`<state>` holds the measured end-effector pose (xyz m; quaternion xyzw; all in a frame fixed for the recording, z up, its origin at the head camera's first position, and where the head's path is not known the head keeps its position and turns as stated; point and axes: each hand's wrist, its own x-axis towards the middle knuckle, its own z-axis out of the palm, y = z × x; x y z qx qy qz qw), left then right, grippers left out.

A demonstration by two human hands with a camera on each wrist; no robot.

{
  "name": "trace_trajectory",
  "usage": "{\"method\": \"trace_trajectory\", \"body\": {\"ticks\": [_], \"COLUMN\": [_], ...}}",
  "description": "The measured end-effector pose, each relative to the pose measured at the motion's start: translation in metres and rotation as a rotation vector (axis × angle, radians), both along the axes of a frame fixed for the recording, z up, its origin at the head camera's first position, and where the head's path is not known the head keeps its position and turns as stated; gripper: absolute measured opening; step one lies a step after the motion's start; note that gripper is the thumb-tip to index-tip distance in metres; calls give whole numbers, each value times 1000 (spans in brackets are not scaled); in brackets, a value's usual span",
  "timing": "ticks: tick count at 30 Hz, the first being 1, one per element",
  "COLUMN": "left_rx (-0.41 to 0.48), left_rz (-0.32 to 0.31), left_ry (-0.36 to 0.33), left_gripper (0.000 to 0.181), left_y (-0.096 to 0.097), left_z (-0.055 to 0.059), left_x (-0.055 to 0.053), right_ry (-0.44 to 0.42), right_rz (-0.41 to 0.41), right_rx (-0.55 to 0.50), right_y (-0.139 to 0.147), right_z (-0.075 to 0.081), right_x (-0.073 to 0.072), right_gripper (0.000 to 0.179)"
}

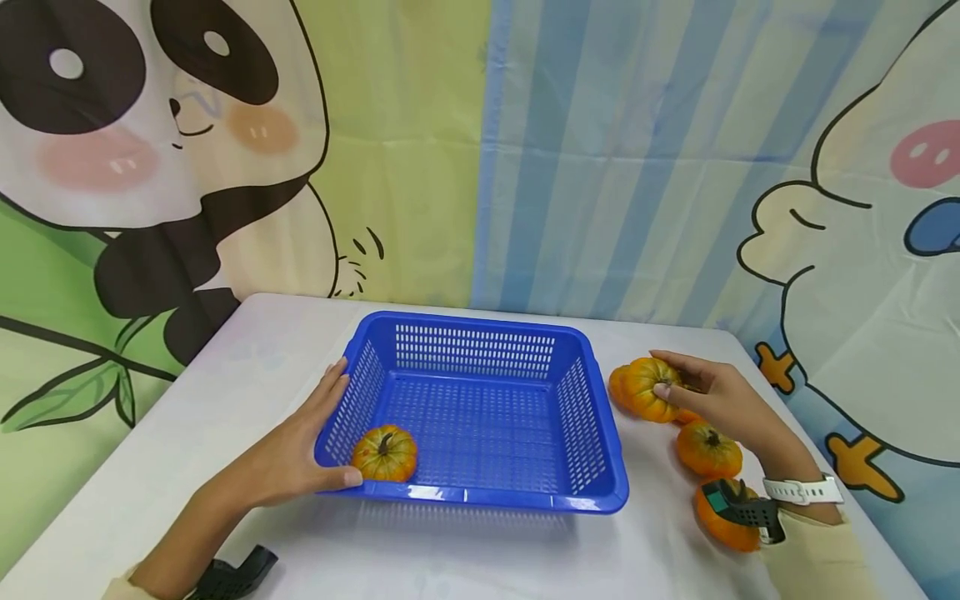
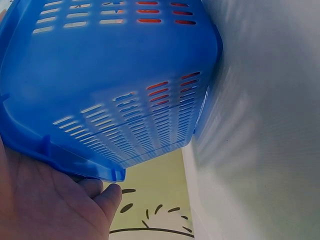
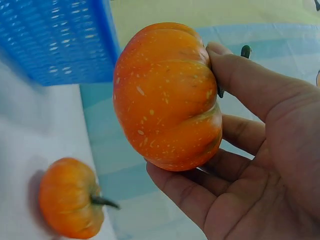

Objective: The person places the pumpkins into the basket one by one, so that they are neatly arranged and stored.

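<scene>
A blue plastic basket (image 1: 491, 500) with slotted walls stands mid-table in the head view. At its front left corner my left hand (image 1: 300, 454) grips the rim, thumb over the front edge and fingers along the left side. Inside that corner lies a small orange pumpkin (image 1: 384, 454). To the right of the basket, my right hand (image 1: 723, 400) holds another small pumpkin (image 1: 649, 389) between thumb and fingers. The right wrist view shows this pumpkin (image 3: 162, 100) up close, its speckled orange side facing the camera and its stem partly behind the thumb.
Behind the held pumpkin, another pumpkin (image 1: 618, 385) peeks out. Two more, a nearer pumpkin (image 1: 708, 450) and a front pumpkin (image 1: 727, 525) partly covered by the wrist camera, sit along the right side of the white table (image 1: 300, 550). A cartoon-printed curtain (image 1: 420, 150) hangs behind.
</scene>
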<state>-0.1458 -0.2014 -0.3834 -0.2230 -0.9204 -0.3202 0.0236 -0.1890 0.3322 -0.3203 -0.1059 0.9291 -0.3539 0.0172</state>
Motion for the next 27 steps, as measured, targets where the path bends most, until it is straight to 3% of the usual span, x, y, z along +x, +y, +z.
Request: {"method": "trace_trajectory", "body": {"ticks": [9,16,27], "left_rx": [-13,-9,-12], "left_rz": [23,32,48], "left_ry": [-17,-29,-48], "left_gripper": [119,119,119], "left_y": [2,3,5], "left_z": [3,1,3], "left_x": [1,2,2], "right_ry": [37,-7,-14], "right_rz": [75,96,207], "right_rx": [8,-23,-121], "right_y": [-18,-36,-66], "right_z": [14,23,32], "right_x": [-5,-4,-8], "right_gripper": [58,62,57]}}
